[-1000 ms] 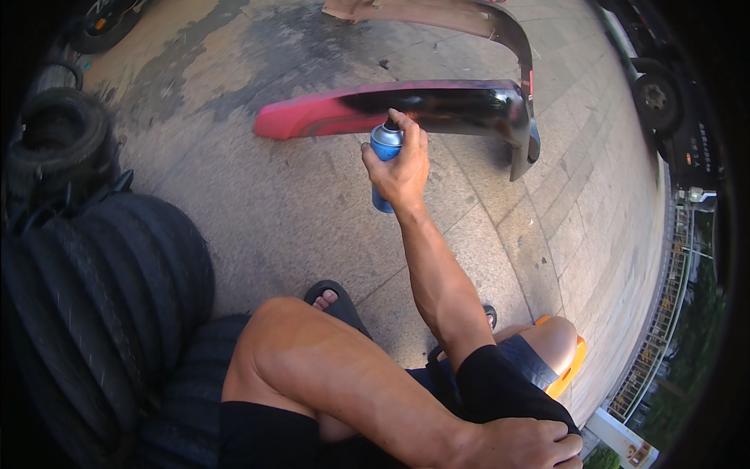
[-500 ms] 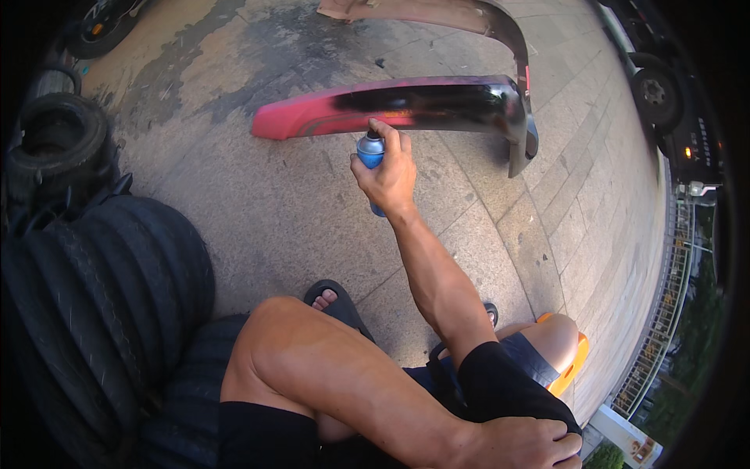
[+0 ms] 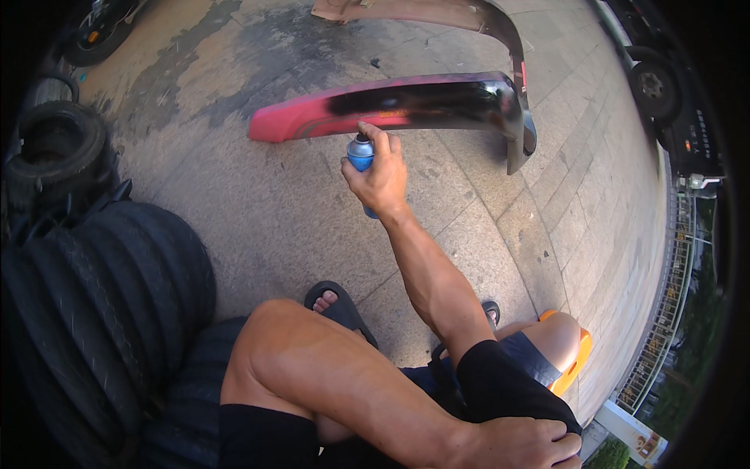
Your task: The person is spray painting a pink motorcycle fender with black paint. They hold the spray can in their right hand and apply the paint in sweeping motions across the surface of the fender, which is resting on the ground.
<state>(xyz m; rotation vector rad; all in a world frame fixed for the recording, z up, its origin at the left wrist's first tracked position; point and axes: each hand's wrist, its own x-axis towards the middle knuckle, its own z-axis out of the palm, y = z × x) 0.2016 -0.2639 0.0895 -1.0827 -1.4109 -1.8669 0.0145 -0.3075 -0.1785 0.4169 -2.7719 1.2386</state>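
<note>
My right hand [image 3: 380, 176] is wrapped round a blue spray can [image 3: 360, 154] with a silver shoulder. The index finger rests on its dark nozzle. Just beyond the can lies a curved vehicle bumper [image 3: 422, 102], pink at its left end and glossy black over the middle and right, with a small orange marking. My left arm is bent across my body, and the left hand [image 3: 519, 444] has its fingers curled over the black sleeve [image 3: 512, 383] of my right arm. What the left fingertips press on is partly hidden.
A second curved panel [image 3: 437, 12] lies behind the bumper on the paving [image 3: 289, 203]. Stacked black tyres [image 3: 117, 313] stand close on the left. An orange stool [image 3: 580, 363] shows beneath me. A dark vehicle [image 3: 664, 94] and a metal railing [image 3: 664, 313] are at the right.
My right hand has shifted slightly left along the bumper with the spray can. The left hand has stayed on the sleeve.
</note>
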